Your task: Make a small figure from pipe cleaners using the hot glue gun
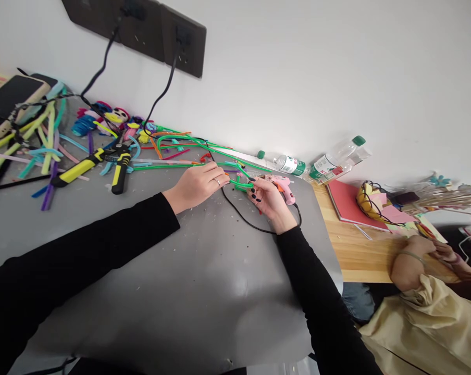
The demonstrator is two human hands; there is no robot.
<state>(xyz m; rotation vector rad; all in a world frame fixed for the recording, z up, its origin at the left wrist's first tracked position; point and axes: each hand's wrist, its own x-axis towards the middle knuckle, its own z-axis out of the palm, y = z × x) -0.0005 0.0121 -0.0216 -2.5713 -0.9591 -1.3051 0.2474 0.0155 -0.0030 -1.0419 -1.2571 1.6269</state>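
Observation:
Between my two hands are bent green pipe cleaners (240, 184). My left hand (200, 183), with a ring on it, pinches their left end. The fingertips of my right hand (270, 200) are closed on the right side of the same green stems, one of which sticks up. A pink glue gun (284, 188) lies just behind my right hand, its black cord curving forward over the grey mat. More long green pipe cleaners (173, 165) stretch along the mat behind my left hand. My palms hide part of the stems.
Yellow-and-black pliers (120, 169) lie at left among loose colored pipe cleaners (50, 140), small fuzzy figures (116, 115) and phones (16, 101). Plastic bottles (292, 164) lean by the wall. Black cords hang from the sockets (183, 39). A co-worker's arm (409, 263) rests at right.

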